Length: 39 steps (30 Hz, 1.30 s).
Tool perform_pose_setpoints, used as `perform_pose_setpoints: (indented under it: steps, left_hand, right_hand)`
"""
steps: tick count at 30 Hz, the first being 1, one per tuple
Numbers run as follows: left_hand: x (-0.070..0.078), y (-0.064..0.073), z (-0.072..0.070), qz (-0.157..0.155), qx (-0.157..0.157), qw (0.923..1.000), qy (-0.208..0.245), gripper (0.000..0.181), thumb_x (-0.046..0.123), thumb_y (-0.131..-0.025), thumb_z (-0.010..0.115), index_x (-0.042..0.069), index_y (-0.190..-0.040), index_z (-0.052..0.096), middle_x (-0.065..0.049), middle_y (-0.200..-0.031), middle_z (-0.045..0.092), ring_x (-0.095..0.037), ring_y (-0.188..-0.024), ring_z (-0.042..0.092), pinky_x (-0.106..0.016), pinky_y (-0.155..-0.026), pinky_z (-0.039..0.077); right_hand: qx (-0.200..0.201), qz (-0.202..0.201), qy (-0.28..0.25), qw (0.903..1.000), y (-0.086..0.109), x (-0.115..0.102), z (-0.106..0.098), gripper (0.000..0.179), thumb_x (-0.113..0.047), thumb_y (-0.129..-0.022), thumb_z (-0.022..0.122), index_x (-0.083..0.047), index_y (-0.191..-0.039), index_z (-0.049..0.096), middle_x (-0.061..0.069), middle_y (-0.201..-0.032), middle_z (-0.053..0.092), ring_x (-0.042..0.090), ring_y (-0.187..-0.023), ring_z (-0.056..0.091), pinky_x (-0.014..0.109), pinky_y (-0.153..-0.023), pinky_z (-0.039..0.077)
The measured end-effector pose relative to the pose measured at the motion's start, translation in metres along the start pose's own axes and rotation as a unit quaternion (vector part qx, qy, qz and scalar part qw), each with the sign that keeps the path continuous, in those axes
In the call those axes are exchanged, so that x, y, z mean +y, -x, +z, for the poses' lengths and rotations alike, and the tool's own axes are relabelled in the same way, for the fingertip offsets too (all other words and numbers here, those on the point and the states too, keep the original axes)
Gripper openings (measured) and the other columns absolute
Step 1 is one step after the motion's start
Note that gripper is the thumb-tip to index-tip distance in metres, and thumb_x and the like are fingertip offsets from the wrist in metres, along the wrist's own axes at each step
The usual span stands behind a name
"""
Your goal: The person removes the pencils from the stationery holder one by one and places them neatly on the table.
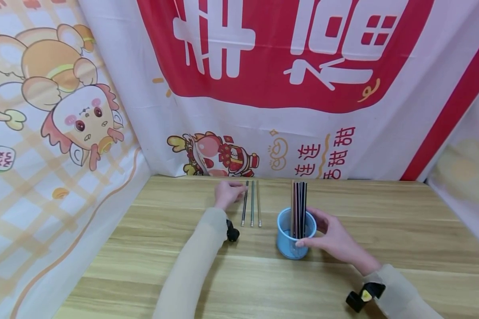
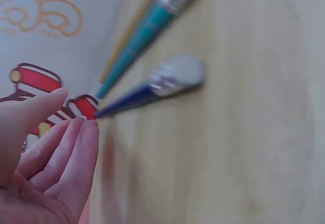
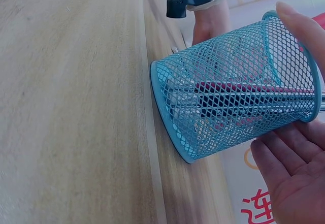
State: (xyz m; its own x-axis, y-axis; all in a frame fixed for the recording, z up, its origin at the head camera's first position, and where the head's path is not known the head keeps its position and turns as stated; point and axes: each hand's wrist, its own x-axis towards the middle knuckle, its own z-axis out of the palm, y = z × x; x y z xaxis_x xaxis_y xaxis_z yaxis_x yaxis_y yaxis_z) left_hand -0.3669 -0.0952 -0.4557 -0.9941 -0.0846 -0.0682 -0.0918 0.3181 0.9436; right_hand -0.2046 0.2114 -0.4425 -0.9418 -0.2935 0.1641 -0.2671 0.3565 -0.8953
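Observation:
Three pencils lie side by side on the table: a dark blue one (image 1: 245,204), a teal one (image 1: 253,204) and a yellowish one (image 1: 259,204). Their eraser ends point toward me. My left hand (image 1: 228,194) is at the far end of the dark blue pencil. In the left wrist view, its thumb and fingertips stand apart, right by that pencil's tip. Around a light blue mesh pencil cup (image 3: 228,87), my right hand (image 1: 330,235) has its thumb at the near rim and fingers along the far side. The cup stands upright with several pencils (image 1: 299,204) in it.
The wooden table (image 1: 247,283) runs back to a white cloth (image 1: 231,119) with red print. Another printed cloth (image 1: 60,186) hangs along the left side. Black wrist cameras sit on the left sleeve (image 1: 195,261) and right sleeve (image 1: 399,290).

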Motion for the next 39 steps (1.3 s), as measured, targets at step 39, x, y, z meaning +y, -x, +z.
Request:
perform_pose_setpoints:
  steps: [39]
  left_hand:
    - [0.059, 0.102, 0.04, 0.187, -0.203, 0.9613, -0.008, 0.031, 0.029, -0.087, 0.084, 0.017, -0.115, 0.076, 0.01, -0.103, 0.074, -0.009, -0.094, 0.069, -0.027, -0.083, 0.057]
  right_hand:
    - [0.004, 0.002, 0.01, 0.9999, -0.001, -0.001, 0.001, 0.085, -0.025, -0.08, 0.09, -0.004, -0.15, 0.045, 0.016, -0.145, 0.054, 0.035, -0.132, 0.052, 0.054, -0.109, 0.04]
